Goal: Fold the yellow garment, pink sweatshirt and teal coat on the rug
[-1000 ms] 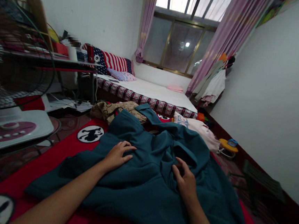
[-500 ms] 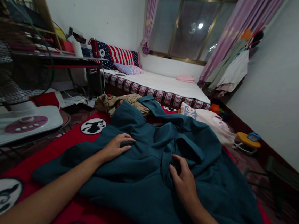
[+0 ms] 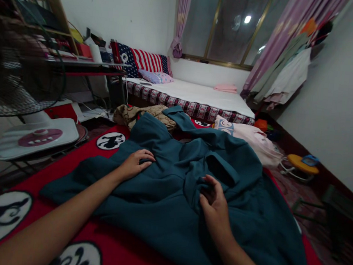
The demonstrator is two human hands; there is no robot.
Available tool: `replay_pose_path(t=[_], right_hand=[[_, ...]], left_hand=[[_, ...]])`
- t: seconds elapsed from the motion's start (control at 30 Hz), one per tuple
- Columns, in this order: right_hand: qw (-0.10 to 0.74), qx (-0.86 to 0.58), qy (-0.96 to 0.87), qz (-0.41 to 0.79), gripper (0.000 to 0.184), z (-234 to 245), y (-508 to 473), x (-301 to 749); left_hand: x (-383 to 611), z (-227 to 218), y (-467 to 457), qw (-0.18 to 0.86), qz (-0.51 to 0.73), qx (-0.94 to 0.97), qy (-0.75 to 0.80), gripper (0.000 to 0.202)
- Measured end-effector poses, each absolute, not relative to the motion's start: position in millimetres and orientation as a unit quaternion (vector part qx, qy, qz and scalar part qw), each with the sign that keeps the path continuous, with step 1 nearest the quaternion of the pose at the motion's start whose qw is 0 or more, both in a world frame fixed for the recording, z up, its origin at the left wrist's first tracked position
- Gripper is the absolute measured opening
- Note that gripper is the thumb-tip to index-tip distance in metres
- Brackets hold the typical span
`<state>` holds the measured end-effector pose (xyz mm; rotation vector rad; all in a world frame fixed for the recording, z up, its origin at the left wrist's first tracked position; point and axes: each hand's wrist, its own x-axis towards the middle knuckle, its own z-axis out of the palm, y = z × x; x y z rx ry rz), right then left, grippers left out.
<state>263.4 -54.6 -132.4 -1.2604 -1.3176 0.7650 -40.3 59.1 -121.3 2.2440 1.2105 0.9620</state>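
A large teal garment point(image 3: 170, 198) lies spread and rumpled on a red blanket point(image 3: 113, 255) with round black-and-white patches. My left hand point(image 3: 135, 164) rests flat on the garment's left part, fingers stretched out and together. My right hand point(image 3: 215, 206) sits near the garment's middle, its fingers curled at a raised fold of the teal cloth. Whether it pinches the fold I cannot make out.
A tan patterned cloth point(image 3: 141, 113) and a pink garment point(image 3: 252, 141) lie beyond the teal one. A fan point(image 3: 20, 81) with a white base stands at the left. A bed point(image 3: 195, 97) lies under the window, clothes hang at the right, and a yellow toy point(image 3: 303, 163) is on the floor.
The view has tilted downward and nearer. My left hand stays flat on the garment. My right hand's fingers have curled in slightly at the fold.
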Motion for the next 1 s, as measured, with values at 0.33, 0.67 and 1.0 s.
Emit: replay_pose_path(t=[0.33,0.67,1.0], right_hand=[[0.327,-0.673,-0.66,-0.067,0.066,-81.9,-26.2,295.6],[0.305,-0.699,-0.645,0.054,0.03,-63.5,-27.8,307.3],[0.333,-0.629,-0.57,0.409,0.031,-26.0,-208.5,336.6]], left_hand=[[-40.4,-129.5,64.3,0.176,0.341,0.82,0.424,0.021],[-41.7,-128.6,63.1,0.173,0.339,0.827,0.413,0.021],[-20.8,-94.5,15.9,0.223,0.365,0.856,0.29,0.026]])
